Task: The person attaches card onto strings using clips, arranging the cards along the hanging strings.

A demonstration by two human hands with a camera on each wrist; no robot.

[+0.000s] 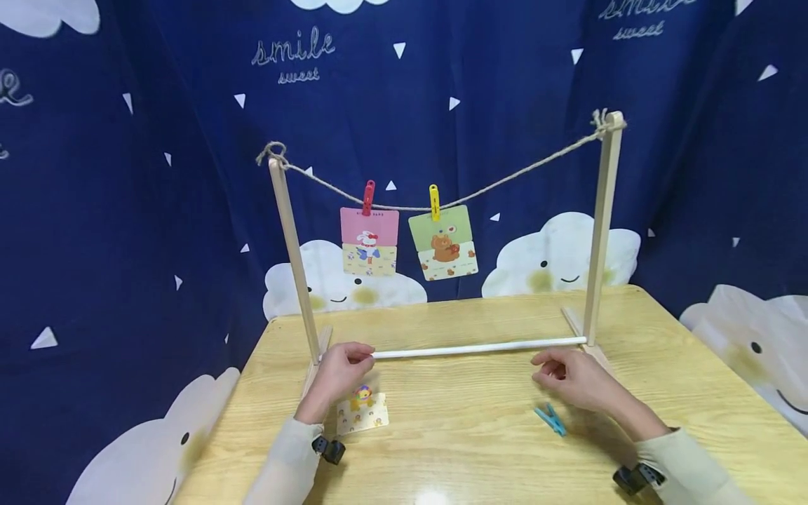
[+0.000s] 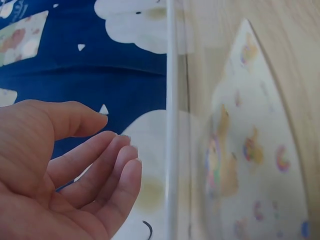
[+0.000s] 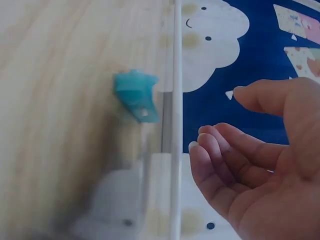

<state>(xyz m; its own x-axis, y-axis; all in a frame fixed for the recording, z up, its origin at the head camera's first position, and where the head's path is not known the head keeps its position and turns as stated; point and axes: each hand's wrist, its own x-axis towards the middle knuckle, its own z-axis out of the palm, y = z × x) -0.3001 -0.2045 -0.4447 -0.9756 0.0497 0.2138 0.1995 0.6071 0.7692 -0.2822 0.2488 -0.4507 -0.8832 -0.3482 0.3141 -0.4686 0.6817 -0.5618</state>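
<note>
Above the table, my left hand (image 1: 341,372) hovers near a card (image 1: 362,414) with a lion-like picture, its fingers loosely bent around nothing. In the left wrist view the card (image 2: 250,150) appears beside the hand, apart from it. My right hand (image 1: 577,379) also holds nothing, thumb and fingers apart; a blue clothespin (image 1: 551,419) lies on the table just below it. On the twine (image 1: 530,167) hang a pink card (image 1: 369,242) under a red clothespin (image 1: 369,198) and a green card (image 1: 445,245) under a yellow clothespin (image 1: 434,203).
The twine is tied to two wooden posts, the left post (image 1: 293,256) and the right post (image 1: 602,224). A white rod (image 1: 473,348) joins them low down, just behind my hands. A dark blue curtain (image 1: 404,126) with clouds hangs behind the wooden table (image 1: 454,435).
</note>
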